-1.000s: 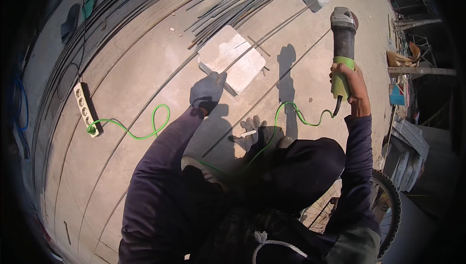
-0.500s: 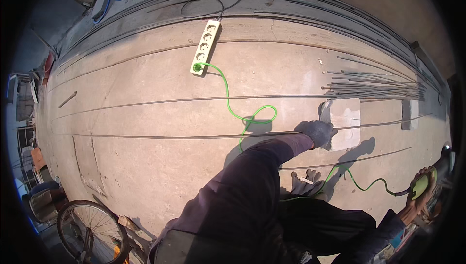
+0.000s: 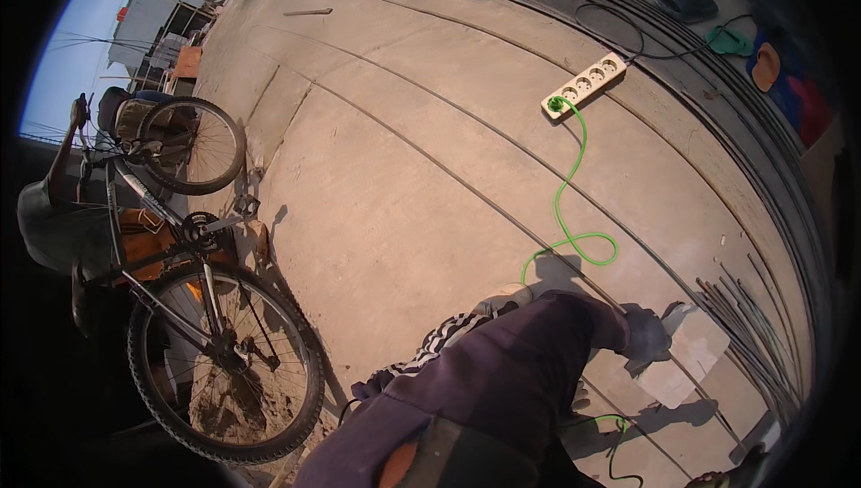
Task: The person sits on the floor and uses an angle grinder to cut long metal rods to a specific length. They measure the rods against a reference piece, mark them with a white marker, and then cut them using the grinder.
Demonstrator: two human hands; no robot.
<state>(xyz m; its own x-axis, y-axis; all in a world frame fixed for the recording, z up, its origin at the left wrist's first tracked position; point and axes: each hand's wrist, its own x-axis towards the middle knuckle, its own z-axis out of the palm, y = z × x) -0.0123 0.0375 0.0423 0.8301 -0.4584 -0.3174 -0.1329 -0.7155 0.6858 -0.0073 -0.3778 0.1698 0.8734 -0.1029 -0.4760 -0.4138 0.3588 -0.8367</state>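
My left hand (image 3: 647,335), in a dark grey glove, is closed round a long thin metal rod (image 3: 448,172) just beside a pale, flat block (image 3: 686,358). Past the hand the rod runs on across this block. At the lower right edge only a dark sliver of my right hand and the corded angle grinder (image 3: 746,468) shows; half a second ago the fingers were wrapped round its green body. A green cord (image 3: 560,205) loops over the floor from a white power strip (image 3: 585,86), and more of it shows beneath my left arm.
A bicycle (image 3: 202,250) stands at the left. More long rods (image 3: 529,154) cross the concrete floor (image 3: 359,210), with a bundle of short rods (image 3: 753,322) at the right. Footwear (image 3: 689,5) lies at the top right. Black-and-white striped cloth (image 3: 448,335) shows beside my left arm.
The view has turned left, bringing the whole bicycle in and pushing my right hand and the grinder to the lower edge. My left hand stays on the rod by the block.
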